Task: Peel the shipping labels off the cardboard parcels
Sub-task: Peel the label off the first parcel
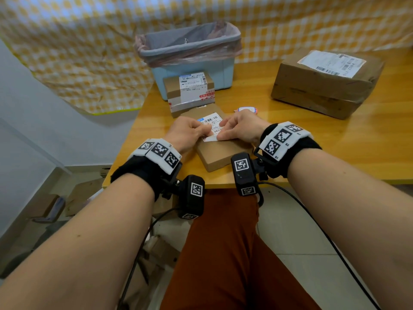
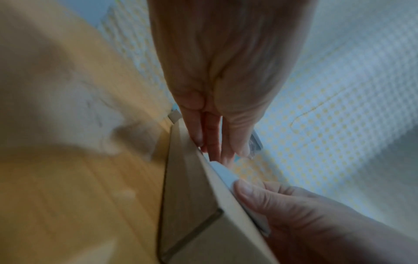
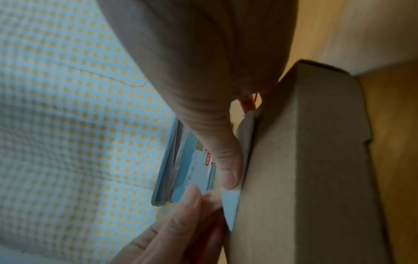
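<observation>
A flat cardboard parcel [image 1: 220, 153] lies on the wooden table [image 1: 335, 148] close to its near edge. Its white shipping label [image 1: 211, 124] has the near edge lifted into a pale flap [image 1: 210, 139]. My left hand [image 1: 190, 133] pinches that flap from the left, fingers curled. From the right, my right hand [image 1: 237, 130] pinches the same edge. In the right wrist view its thumb [image 3: 228, 171] presses where the flap [image 3: 230, 205] leaves the parcel [image 3: 305, 160]. The left wrist view shows the parcel [image 2: 192, 205] edge-on with the label strip [image 2: 226, 176].
Behind the flat parcel stands a small labelled parcel [image 1: 190, 90], in front of a light blue bin [image 1: 190, 54] lined with a plastic bag. A large labelled parcel [image 1: 324, 83] sits at the back right. A small pink and white object [image 1: 247, 109] lies behind my right hand.
</observation>
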